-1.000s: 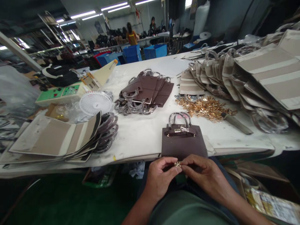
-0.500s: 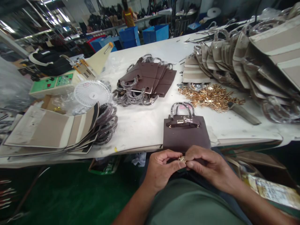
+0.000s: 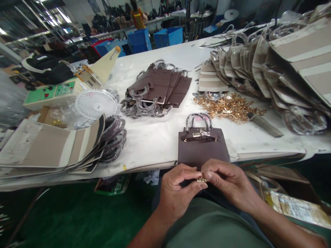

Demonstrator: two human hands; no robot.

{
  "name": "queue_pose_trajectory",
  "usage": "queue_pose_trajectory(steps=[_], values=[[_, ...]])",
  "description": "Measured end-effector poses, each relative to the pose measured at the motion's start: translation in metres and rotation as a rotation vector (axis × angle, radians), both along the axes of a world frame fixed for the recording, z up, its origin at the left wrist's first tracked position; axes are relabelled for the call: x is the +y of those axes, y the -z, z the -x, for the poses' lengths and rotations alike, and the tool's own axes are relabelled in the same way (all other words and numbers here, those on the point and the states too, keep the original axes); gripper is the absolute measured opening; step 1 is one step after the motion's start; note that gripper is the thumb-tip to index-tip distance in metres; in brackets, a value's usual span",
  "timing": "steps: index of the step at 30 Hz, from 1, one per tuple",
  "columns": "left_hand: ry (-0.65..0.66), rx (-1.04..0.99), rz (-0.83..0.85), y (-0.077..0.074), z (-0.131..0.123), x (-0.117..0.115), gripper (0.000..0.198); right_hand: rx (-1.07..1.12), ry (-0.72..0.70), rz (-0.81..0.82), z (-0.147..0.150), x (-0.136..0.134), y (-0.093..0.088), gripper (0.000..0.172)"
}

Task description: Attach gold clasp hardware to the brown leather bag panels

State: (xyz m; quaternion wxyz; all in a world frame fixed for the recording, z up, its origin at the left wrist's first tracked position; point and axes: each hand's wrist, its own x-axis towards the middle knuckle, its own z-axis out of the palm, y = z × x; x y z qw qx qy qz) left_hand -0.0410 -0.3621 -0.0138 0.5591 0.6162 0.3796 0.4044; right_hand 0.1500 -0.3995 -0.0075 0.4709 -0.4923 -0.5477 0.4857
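Small gold-coloured metal pieces (image 3: 201,179) sit between my hands, too small to make out exactly. My left hand (image 3: 178,189) pinches them between thumb and fingers. My right hand (image 3: 230,181) is closed at the fingertips on the same pieces from the other side. Just beyond my hands, a dark brown handbag (image 3: 203,148) lies at the table's front edge, its two handles wrapped in clear plastic and a metal clasp on its strap. My fingers hide part of its lower edge.
A heap of gold metal parts (image 3: 230,106) lies beside a dark-handled tool (image 3: 266,124). Brown bag panels (image 3: 165,84) are stacked mid-table; beige panels stand at right (image 3: 258,65) and lie at left (image 3: 49,144). A white fan (image 3: 97,104) stands at left. A person (image 3: 138,17) is far behind.
My fingertips have shifted slightly around the gold pieces, the right thumb moving up and the left thumb reaching a little further right. The whole view has shifted slightly.
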Motion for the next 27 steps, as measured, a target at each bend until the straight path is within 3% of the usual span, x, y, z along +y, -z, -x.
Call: queue_pose_trajectory(steps=[7,10,12,15,18,20,24,27], values=[[-0.012,-0.034,0.060,0.007,-0.002,0.014,0.018,0.194,-0.025,0.106,0.004,0.007,0.011,0.025],[-0.033,0.059,0.014,0.016,0.000,0.025,0.040,0.055,0.113,0.159,0.002,0.023,0.016,0.030],[-0.130,0.177,-0.044,0.025,0.000,0.038,0.058,-0.079,0.228,0.198,-0.002,0.039,0.021,0.036],[-0.259,0.334,-0.031,0.039,-0.003,0.063,0.069,-0.167,0.291,0.245,-0.006,0.062,0.030,0.044],[-0.227,0.357,0.083,0.045,-0.012,0.087,0.083,-0.086,0.316,0.165,-0.002,0.075,0.029,0.046],[-0.232,0.330,0.095,0.046,-0.020,0.098,0.087,-0.012,0.249,0.052,0.003,0.078,0.024,0.041],[-0.277,0.256,0.057,0.047,-0.036,0.111,0.062,-0.021,-0.023,-0.050,-0.002,0.084,0.013,0.034],[-0.250,0.160,0.125,0.049,-0.042,0.118,0.039,-0.181,0.096,-0.121,-0.021,0.094,0.017,0.034]])
